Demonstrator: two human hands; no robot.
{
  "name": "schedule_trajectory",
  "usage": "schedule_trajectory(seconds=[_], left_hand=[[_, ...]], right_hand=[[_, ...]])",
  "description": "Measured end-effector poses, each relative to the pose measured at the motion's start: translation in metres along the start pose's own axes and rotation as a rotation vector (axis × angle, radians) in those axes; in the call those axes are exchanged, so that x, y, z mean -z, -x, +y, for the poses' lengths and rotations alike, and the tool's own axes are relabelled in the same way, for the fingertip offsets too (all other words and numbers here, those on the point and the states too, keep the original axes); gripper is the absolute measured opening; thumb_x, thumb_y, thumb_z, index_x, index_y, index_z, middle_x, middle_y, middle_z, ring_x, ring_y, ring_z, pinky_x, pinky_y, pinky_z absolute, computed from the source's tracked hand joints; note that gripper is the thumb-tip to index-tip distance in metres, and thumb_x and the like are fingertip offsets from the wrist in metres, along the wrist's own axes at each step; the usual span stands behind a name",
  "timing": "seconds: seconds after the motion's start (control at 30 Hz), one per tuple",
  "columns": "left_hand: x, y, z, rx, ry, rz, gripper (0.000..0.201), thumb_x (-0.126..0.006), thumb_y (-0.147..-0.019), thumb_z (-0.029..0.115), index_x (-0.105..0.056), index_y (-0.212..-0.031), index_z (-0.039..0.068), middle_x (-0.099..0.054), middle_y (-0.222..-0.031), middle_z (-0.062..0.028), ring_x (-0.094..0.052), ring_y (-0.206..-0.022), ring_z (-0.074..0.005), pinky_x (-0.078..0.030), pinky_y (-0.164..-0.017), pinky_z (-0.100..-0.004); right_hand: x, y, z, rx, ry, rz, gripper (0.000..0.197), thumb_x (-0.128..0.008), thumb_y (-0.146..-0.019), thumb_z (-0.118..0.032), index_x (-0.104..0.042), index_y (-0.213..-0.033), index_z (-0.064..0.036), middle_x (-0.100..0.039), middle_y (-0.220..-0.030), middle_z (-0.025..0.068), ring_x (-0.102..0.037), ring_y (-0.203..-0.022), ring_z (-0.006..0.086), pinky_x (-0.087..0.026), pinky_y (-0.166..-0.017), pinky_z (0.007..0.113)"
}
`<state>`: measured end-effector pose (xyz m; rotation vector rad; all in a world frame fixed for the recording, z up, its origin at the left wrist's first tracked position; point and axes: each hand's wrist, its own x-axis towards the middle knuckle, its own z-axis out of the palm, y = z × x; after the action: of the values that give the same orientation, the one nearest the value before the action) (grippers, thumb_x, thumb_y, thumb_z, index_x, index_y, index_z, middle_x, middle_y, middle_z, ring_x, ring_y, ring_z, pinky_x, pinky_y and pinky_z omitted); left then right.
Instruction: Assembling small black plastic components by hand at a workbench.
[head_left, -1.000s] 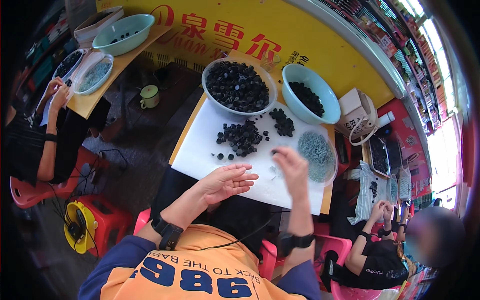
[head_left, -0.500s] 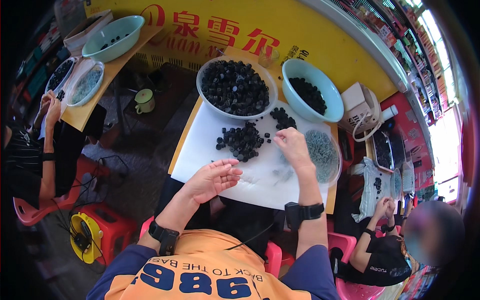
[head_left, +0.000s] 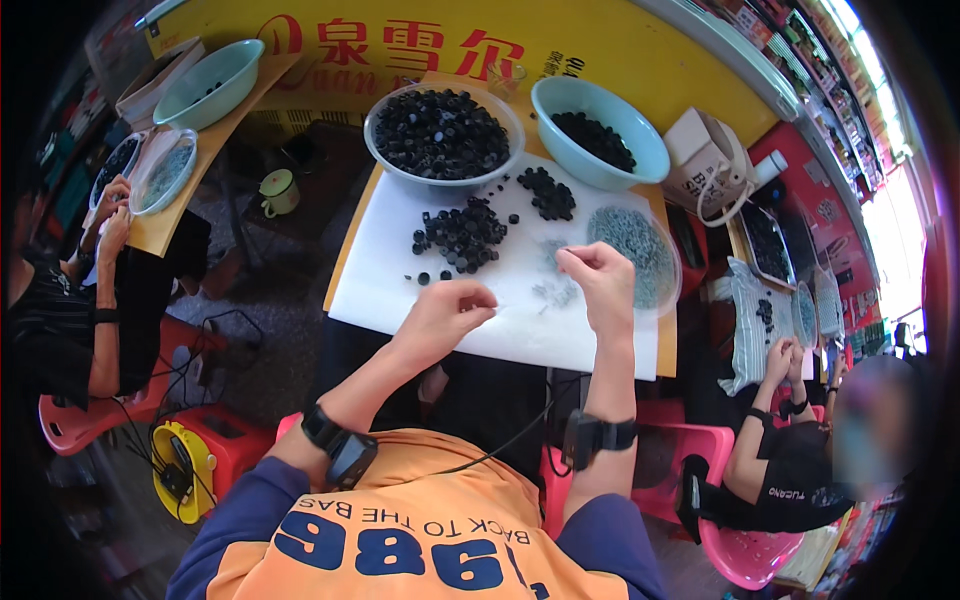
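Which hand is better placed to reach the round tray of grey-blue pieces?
Probably the right hand: it is close to the tray; the left hand is farther away, near the black pieces.

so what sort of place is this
Probably a small shop doubling as a handwork space: long, crowded, multicoloured shelves, a round translucent plastic bowl heaped with small black round parts, and people in black tops working nearby.

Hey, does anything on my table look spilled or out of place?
Some small blue-grey pieces lie loose on the white sheet, outside the round tray of similar ones, and a few black caps sit apart from the main pile. Nothing looks damaged.
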<state>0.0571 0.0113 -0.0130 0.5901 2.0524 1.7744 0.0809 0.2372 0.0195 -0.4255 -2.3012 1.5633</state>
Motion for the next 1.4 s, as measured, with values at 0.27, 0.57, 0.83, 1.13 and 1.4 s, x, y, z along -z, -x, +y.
schedule_trajectory(seconds=[0.27, 0.57, 0.83, 1.13, 1.4], left_hand=[[-0.087, -0.046, -0.024, -0.370, -0.756, -0.026, 0.014, -0.064, -0.083, 0.012, -0.066, -0.086, -0.001, -0.061, -0.091, -0.0180, -0.061, -0.086, -0.0361, -0.049, -0.075, -0.0430], [-0.065, -0.035, -0.006, -0.197, -0.292, -0.077, 0.011, -0.061, -0.086, 0.007, -0.060, -0.089, -0.003, -0.063, -0.082, -0.0174, -0.064, -0.073, -0.0299, -0.051, -0.067, -0.0356], [-0.026, 0.000, 0.037, 0.122, 0.371, -0.248, 0.010, -0.069, -0.087, 0.008, -0.069, -0.092, -0.001, -0.066, -0.076, -0.0034, -0.062, -0.067, -0.0090, -0.051, -0.063, -0.0223], [-0.026, 0.005, 0.033, 0.114, 0.144, -0.193, 0.011, -0.069, -0.086, 0.008, -0.069, -0.089, -0.002, -0.066, -0.073, -0.0030, -0.061, -0.063, -0.0081, -0.050, -0.060, -0.0214], [-0.024, 0.005, 0.032, 0.166, 0.154, -0.191, 0.011, -0.068, -0.085, 0.008, -0.068, -0.087, -0.003, -0.066, -0.072, -0.0050, -0.062, -0.063, -0.0092, -0.051, -0.060, -0.0225]], right_hand=[[0.004, 0.094, 0.051, -0.198, -1.122, 0.092, 0.018, -0.067, -0.087, 0.000, -0.065, -0.105, 0.0001, -0.068, -0.096, 0.0092, -0.067, -0.084, 0.0163, -0.055, -0.078, 0.026], [-0.007, 0.101, 0.061, -0.303, -1.340, -0.040, 0.025, -0.059, -0.093, -0.004, -0.061, -0.118, 0.0004, -0.067, -0.107, 0.0108, -0.066, -0.095, 0.0148, -0.056, -0.080, 0.025], [-0.020, 0.101, 0.055, -0.288, -1.277, -0.177, 0.024, -0.061, -0.094, -0.007, -0.062, -0.116, 0.0011, -0.069, -0.101, 0.0119, -0.067, -0.089, 0.0153, -0.056, -0.078, 0.027], [-0.028, 0.104, 0.052, -0.182, -1.072, -0.242, 0.023, -0.062, -0.092, -0.004, -0.065, -0.114, 0.0030, -0.069, -0.099, 0.0091, -0.066, -0.086, 0.0140, -0.054, -0.080, 0.025], [-0.029, 0.105, 0.048, -0.058, -0.903, -0.183, 0.022, -0.063, -0.090, 0.000, -0.067, -0.111, 0.0039, -0.067, -0.102, 0.0090, -0.066, -0.087, 0.0143, -0.054, -0.080, 0.025]])
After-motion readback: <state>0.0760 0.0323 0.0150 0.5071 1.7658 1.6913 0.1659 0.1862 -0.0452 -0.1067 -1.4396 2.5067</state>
